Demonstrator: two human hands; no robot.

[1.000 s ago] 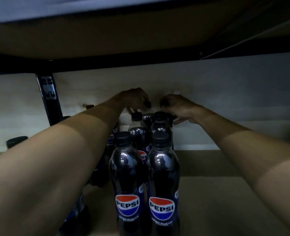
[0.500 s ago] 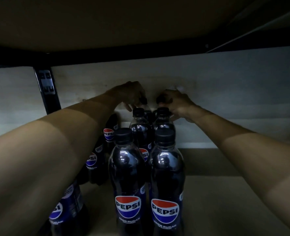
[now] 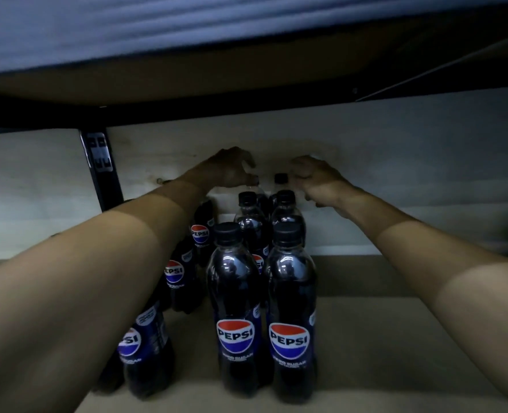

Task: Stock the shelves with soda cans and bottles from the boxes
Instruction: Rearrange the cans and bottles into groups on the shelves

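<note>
Dark Pepsi bottles with black caps stand on the brown shelf board (image 3: 395,338) in two rows running front to back. The front pair are the left bottle (image 3: 236,317) and the right bottle (image 3: 291,323). Both my arms reach over them to the back. My left hand (image 3: 231,169) has its fingertips curled round the cap of the rearmost left bottle (image 3: 260,198). My right hand (image 3: 315,180) hangs loosely curled just right of the rearmost right bottle's cap (image 3: 281,177), apart from it and holding nothing.
More Pepsi bottles (image 3: 178,278) stand in a row at the left, partly hidden under my left forearm. A black shelf upright (image 3: 100,171) rises at the back left. The upper shelf (image 3: 246,81) hangs low overhead. A pale wall closes the back.
My right hand has let go of the rearmost right cap and shifted right. The left hand stays at its cap. The view has dropped back slightly.
</note>
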